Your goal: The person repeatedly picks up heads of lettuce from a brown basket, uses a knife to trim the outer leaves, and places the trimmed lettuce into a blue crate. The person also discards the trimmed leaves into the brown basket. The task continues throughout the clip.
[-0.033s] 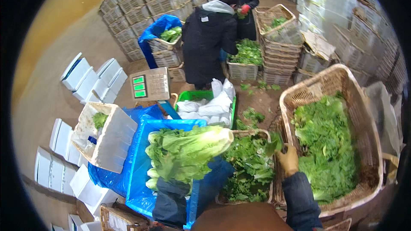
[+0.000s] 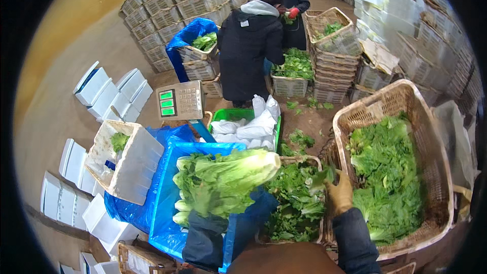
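Observation:
My left hand [image 2: 208, 217], at the end of a dark sleeve, is mostly hidden beneath a large pale-green lettuce head [image 2: 238, 172], which it holds over a blue-lined bin [image 2: 160, 187] with more heads inside. My right hand [image 2: 340, 193], in a tan glove, is closed on loose green leaves [image 2: 323, 175] between two crates. Dark-green leafy trimmings fill the smaller crate [image 2: 294, 213] in the middle. Lighter green leaves lie in the large plastic crate [image 2: 386, 99] to the right of that hand.
A scale [image 2: 180, 100], a green crate [image 2: 219, 114] of white bags and a white foam box [image 2: 122, 172] stand beyond the bin. Two people [image 2: 248, 56] [image 2: 297, 0] work at leafy crates [image 2: 290, 85] ahead. Stacked crates [image 2: 177, 0] and white boxes [image 2: 94, 86] surround the area.
The lettuce head has shifted slightly right, and so has my right hand. The far person's red-gloved hand has moved a little.

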Available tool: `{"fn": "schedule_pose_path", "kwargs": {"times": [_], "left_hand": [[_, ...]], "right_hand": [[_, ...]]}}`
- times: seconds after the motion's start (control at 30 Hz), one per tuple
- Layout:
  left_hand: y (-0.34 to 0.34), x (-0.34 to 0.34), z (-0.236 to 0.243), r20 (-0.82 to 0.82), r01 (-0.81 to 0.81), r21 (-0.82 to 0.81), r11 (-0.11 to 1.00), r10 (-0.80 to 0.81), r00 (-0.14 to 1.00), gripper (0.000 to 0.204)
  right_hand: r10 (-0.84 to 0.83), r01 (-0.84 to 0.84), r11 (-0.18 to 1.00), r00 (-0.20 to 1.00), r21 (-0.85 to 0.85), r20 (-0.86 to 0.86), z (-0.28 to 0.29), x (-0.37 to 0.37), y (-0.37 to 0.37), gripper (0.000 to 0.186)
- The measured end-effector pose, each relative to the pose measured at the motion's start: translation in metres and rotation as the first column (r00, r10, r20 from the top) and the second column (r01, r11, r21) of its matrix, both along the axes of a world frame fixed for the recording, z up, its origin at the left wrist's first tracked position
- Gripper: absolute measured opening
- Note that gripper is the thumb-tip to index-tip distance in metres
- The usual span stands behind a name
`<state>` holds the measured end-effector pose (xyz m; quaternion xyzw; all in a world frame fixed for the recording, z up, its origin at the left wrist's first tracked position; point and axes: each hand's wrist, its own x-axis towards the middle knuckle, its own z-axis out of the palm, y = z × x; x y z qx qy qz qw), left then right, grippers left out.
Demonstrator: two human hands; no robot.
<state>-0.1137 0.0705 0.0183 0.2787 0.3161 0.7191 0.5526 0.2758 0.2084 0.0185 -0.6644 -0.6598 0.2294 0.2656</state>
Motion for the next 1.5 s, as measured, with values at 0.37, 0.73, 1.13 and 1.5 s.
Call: {"fn": "schedule_pose_path", "kwargs": {"times": [0.37,0.73,1.13,1.5], "left_hand": [[0.004,0.103,-0.007,-0.550,-0.157,-0.091,0.983,0.082,0.831,0.060],[-0.014,0.084,-0.038,-0.689,-0.268,-0.611,0.745,-0.334,0.643,0.071],[-0.160,0.054,-0.059,-0.807,-0.905,-0.079,0.417,0.506,0.304,0.143],[-0.118,-0.179,-0.282,-0.908,-0.963,-0.251,-0.100,-0.320,0.269,0.104]], "right_hand": [[0.265,-0.295,0.951,0.636,0.089,-0.725,0.009,-0.014,0.023,0.085],[-0.479,-0.743,0.615,-0.086,-0.264,-0.873,-0.092,0.010,-0.006,0.047],[0.545,-0.934,0.294,0.338,-0.203,-0.768,-0.061,-0.303,-0.085,0.074],[0.319,-0.432,0.872,0.859,-0.232,-0.401,-0.093,-0.169,-0.031,0.054]]}}
